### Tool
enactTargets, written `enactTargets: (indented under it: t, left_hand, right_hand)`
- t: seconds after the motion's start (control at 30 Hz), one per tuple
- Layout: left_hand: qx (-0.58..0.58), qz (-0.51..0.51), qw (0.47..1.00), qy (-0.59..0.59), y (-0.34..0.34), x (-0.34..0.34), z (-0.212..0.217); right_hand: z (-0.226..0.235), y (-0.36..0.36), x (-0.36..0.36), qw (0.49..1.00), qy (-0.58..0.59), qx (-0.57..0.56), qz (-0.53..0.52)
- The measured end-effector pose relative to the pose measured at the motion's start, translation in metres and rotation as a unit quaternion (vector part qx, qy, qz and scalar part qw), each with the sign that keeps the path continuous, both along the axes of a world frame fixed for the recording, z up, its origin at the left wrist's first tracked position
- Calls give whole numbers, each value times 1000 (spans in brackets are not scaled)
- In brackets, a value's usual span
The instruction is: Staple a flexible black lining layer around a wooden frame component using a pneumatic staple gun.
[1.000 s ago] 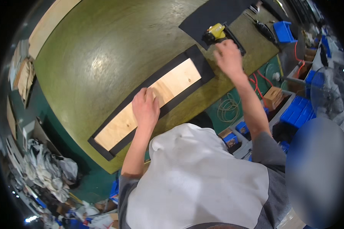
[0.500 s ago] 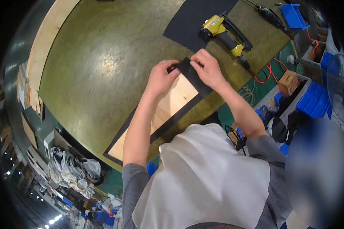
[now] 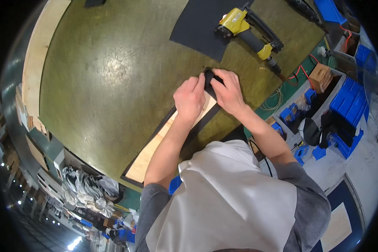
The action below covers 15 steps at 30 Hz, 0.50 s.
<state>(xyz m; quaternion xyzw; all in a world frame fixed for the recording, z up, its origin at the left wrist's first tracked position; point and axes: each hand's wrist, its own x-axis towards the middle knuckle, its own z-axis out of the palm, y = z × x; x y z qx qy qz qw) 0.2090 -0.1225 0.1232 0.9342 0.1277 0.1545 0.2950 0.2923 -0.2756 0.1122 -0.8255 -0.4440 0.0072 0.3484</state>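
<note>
A long, light wooden board [image 3: 145, 161] lies slantwise on the table in front of me, with black fabric [image 3: 208, 115] showing along its edges. At the board's far end the fabric is folded up over the wood. My left hand [image 3: 190, 98] pinches that fold from the left, fingertips pressed together on the black cloth. From the other side my right hand [image 3: 227, 91] grips the same fold, its thumb and fingers bent over the fabric. The two hands nearly touch, and the fingertips partly hide the folded corner.
Beyond my hands a yellow and black nail gun [image 3: 250, 35] rests partly on a black fabric sheet [image 3: 193, 29]. The green table [image 3: 92, 105] has a curved wooden strip [image 3: 38, 54] at its left. Blue bins [image 3: 348, 101] and red hoses [image 3: 305, 75] stand beyond its right edge.
Both hands have drawn closer together at the board's far end. The black fabric there is now folded up between them. My view has shifted slightly.
</note>
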Motion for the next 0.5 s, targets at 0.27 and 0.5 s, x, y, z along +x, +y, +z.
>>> enactTargets:
  t: [0.27,0.5]
  left_hand:
    - [-87,86,990,76,-1,5,4]
    - [-181,89,974,104,4,14,9]
  right_hand:
    - [21,21,22,992,117,-15,-52]
    - [5,7,14,999,37,-9,-14]
